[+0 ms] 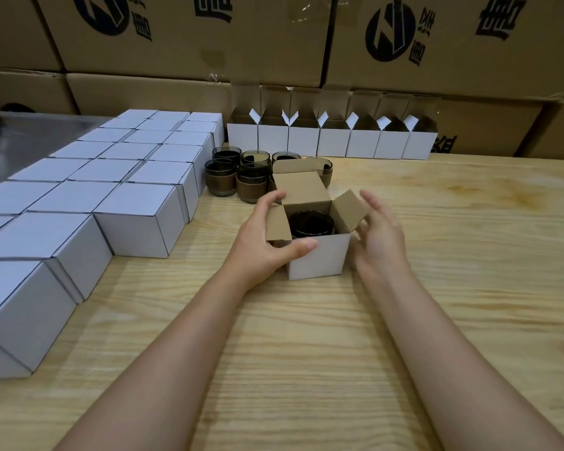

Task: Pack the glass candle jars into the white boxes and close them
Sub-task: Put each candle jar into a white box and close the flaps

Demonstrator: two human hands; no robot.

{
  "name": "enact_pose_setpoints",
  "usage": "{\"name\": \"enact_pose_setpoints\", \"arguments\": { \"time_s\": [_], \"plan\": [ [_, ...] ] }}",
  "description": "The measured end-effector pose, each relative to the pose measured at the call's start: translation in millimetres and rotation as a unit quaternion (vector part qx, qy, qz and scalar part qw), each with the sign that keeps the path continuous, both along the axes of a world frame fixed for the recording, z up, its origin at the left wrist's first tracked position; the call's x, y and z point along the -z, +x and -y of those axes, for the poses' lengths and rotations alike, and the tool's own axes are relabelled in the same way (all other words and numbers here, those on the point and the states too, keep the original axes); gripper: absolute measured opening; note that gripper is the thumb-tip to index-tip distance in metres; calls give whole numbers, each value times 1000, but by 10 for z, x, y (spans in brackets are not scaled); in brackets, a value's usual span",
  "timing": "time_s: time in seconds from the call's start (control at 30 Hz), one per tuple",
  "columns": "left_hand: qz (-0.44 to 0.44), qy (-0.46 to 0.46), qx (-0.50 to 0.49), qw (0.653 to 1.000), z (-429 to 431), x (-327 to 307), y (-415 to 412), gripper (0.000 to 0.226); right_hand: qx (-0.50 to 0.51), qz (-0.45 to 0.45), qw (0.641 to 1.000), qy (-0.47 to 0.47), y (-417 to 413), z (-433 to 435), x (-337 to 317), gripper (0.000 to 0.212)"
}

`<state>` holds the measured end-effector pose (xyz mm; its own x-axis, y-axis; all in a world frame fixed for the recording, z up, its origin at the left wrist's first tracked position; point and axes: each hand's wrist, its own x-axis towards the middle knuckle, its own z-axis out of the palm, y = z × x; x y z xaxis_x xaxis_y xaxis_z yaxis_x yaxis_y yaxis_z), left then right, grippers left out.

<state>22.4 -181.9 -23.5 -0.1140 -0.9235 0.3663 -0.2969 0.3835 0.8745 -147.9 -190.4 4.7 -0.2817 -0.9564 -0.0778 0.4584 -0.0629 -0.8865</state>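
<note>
Left hand (267, 242) grips white box (319, 258) | right hand (378, 236) spread | jar (311, 224) upright inside, flaps open

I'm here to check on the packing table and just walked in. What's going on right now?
A person is packing glass candle jars into white boxes on a wooden table. The left hand grips an open box with a dark jar already inside, flaps not yet folded. The right hand hovers open by the box's right flap. Behind it more jars wait, a row of open boxes lines the back, and closed boxes fill the left side.
</note>
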Motion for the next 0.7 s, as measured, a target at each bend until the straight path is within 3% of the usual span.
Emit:
{"name": "enact_pose_setpoints", "arguments": {
  "time_s": [0.1,0.33,0.43,0.63,0.7],
  "plan": [
    [-5,-7,4,1000,-6,-6,-4,91,-104,1,994,-15,82,-67,113,33],
    [-60,-15,5,998,4,13,-11,99,-95,-125,986,-57,117,4,150,43],
    [-83,1,3,997,17,13,-30,81,-83,-105,989,-66,132,36,166,43],
    [-43,0,32,999,1,-21,-29,44,-117,-65,987,-91,101,37,172,41],
    [-47,2,39,998,9,-15,-23,41,-136,-61,984,-96,94,33,165,41]
  ]
}}
